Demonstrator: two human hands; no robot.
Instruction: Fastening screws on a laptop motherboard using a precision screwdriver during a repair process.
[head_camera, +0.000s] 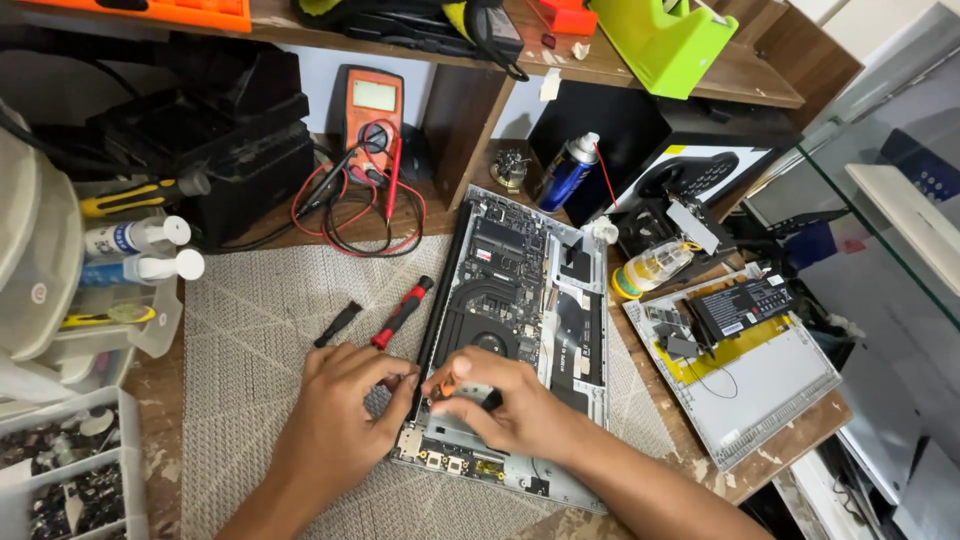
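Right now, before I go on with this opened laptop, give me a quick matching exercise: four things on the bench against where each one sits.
Things:
1. Red-handled screwdriver
2. Orange multimeter
3. Blue spray can
4. Removed black battery

Places:
A. On the grey cover panel right of the opened laptop
B. On the mat, just left of the laptop
C. Upright against the back wall, red and black leads coiled in front
D. Behind the laptop's far edge, tilted

Pairs: 1-B, 2-C, 3-D, 4-A
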